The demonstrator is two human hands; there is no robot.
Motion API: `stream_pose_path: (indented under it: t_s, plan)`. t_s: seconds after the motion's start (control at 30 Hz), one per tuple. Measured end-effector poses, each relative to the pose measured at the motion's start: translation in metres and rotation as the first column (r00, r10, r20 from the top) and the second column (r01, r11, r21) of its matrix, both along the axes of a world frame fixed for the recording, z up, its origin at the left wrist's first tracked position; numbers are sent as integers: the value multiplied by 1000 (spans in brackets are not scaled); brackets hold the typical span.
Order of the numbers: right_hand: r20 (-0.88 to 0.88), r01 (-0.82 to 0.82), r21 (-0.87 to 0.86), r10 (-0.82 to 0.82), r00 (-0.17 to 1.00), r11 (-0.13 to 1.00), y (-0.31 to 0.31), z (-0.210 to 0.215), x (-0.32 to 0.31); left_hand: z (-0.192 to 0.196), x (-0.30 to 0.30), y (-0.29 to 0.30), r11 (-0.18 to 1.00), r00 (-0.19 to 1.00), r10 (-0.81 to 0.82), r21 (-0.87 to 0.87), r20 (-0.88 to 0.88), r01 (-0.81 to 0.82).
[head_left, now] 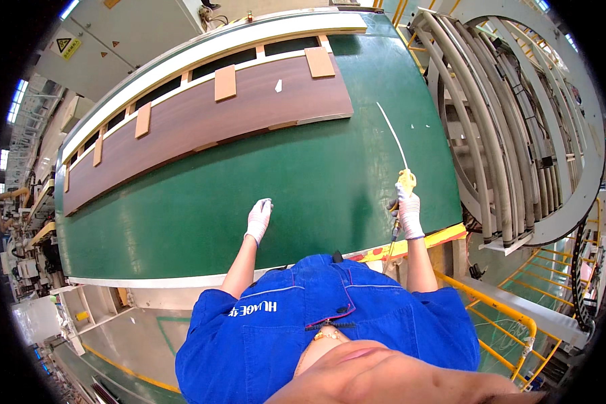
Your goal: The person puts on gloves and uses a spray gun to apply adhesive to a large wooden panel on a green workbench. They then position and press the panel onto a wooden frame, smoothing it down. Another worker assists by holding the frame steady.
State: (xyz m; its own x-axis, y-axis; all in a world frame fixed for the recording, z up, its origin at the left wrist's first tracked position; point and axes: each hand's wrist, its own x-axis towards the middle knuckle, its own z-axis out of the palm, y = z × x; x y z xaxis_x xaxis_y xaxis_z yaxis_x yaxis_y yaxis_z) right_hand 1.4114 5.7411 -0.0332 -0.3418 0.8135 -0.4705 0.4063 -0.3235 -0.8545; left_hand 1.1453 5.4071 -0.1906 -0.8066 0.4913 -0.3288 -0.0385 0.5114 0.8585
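My right hand (pixel 411 214), in a white glove with grey fingers, is wrapped round the handle of a yellow air blow gun (pixel 406 180). The gun's long, thin, pale nozzle (pixel 392 132) points away over the green belt (pixel 303 182). A hose (pixel 392 246) runs down from the gun past the belt's near edge. Gloved the same way, my left hand (pixel 259 219) hangs over the belt with its fingers curled together and nothing visible in them. Beyond it lies a brown wood-grain panel (pixel 182 124), apart from both hands.
Several small tan blocks (pixel 225 83) bridge the panel and a long pale board (pixel 249 42) behind it. White scraps (pixel 279 85) lie on the panel and belt. A big ring-shaped machine with rollers (pixel 495 128) stands at right, a yellow railing (pixel 498 323) near right, grey cabinets (pixel 108 50) far left.
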Motion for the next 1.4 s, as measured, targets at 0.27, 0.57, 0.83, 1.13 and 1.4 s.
stream_pose_path:
  t_s: [0.27, 0.57, 0.83, 1.13, 1.4]
  plan:
    - [-30, 317, 65, -316, 948, 946, 32, -78, 9, 33, -21, 18, 994, 915, 36, -79, -403, -74]
    - [-74, -458, -255, 455, 887, 852, -34, -33, -70, 24, -61, 65, 987, 864, 135, -11, -485, -161]
    - [-162, -718, -313, 710, 685, 622, -90, -83, -154, 23, -14, 53, 924, 687, 256, -38, -680, -381]
    - [74, -919, 382, 989, 130, 92, -145, -108, -191, 49, -12, 56, 967, 719, -21, -198, -695, -163]
    - [-659, -559, -611, 32, 752, 561, -134, -74, -227, 30, -29, 102, 978, 977, 208, 3, 36, -209]
